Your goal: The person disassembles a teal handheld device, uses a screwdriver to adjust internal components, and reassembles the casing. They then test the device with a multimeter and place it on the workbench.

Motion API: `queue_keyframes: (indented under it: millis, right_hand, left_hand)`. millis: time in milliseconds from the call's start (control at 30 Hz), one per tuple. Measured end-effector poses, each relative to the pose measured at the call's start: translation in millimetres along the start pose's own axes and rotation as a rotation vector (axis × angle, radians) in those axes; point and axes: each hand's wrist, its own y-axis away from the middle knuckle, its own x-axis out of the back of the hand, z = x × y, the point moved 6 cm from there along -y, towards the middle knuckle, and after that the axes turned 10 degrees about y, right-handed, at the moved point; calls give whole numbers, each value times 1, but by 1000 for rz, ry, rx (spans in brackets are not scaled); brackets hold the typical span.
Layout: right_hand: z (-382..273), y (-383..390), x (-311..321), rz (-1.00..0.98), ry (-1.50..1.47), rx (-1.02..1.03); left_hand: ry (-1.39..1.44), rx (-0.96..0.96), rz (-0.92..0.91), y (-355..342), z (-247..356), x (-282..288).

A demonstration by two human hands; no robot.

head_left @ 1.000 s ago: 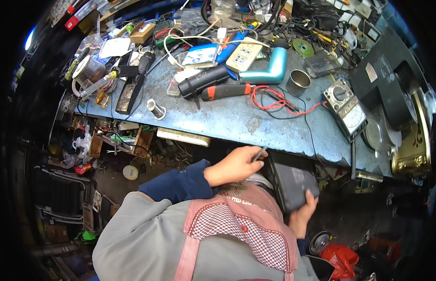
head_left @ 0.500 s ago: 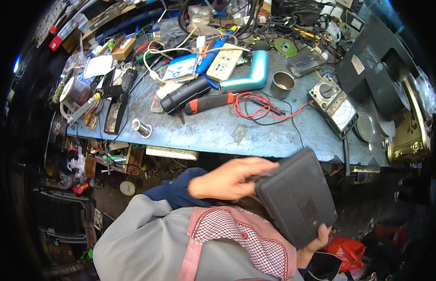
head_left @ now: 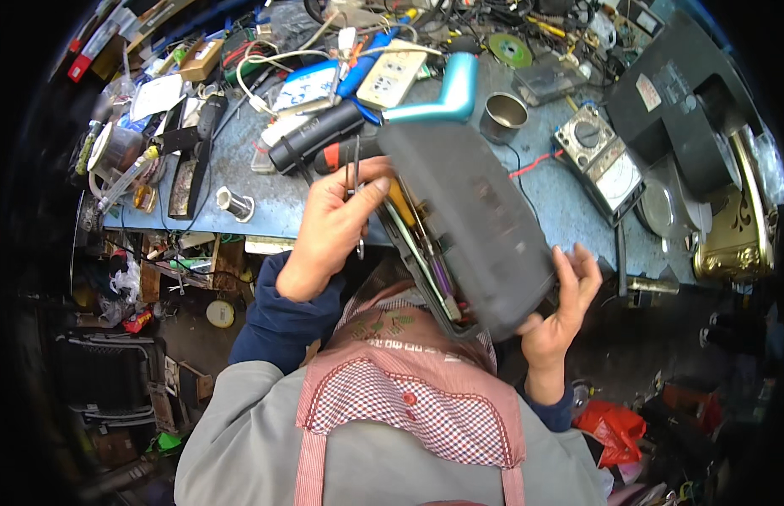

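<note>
A black plastic tool case [head_left: 480,223] is held in front of me, tilted, its lid partly raised. Inside show an orange-yellow handle [head_left: 401,202], a purple-handled tool [head_left: 442,276] and other slim tools. My left hand [head_left: 329,223] is closed at the case's left side, pinching a slim two-pronged metal tool [head_left: 356,169] between thumb and fingers. It resembles tweezers, but I cannot make out its exact kind. My right hand [head_left: 561,316] grips the lower right corner of the case, thumb underneath and fingers along the edge.
Beyond the case, a blue workbench [head_left: 282,198] carries a teal hair dryer [head_left: 447,93], a black cylindrical appliance [head_left: 316,135], a metal cup [head_left: 503,116] and an analog multimeter [head_left: 598,156]. A short metal tube [head_left: 235,204] stands near its front edge. Cables and clutter fill the back.
The case has shifted up and left and turned, and its lid has come open, showing the tools. My left hand has moved left and now holds the two-pronged tool.
</note>
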Motion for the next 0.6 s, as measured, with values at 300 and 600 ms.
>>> queue_keyframes:
  millis: [300,600]
  right_hand:
    - [59,-19,-30,265,-892,-534]
    - [56,-13,-27,173,-879,-496]
  left_hand:
    - [-740,-745,-565,-12,55,-51]
    - [-976,-883,-943,-15,28,-104]
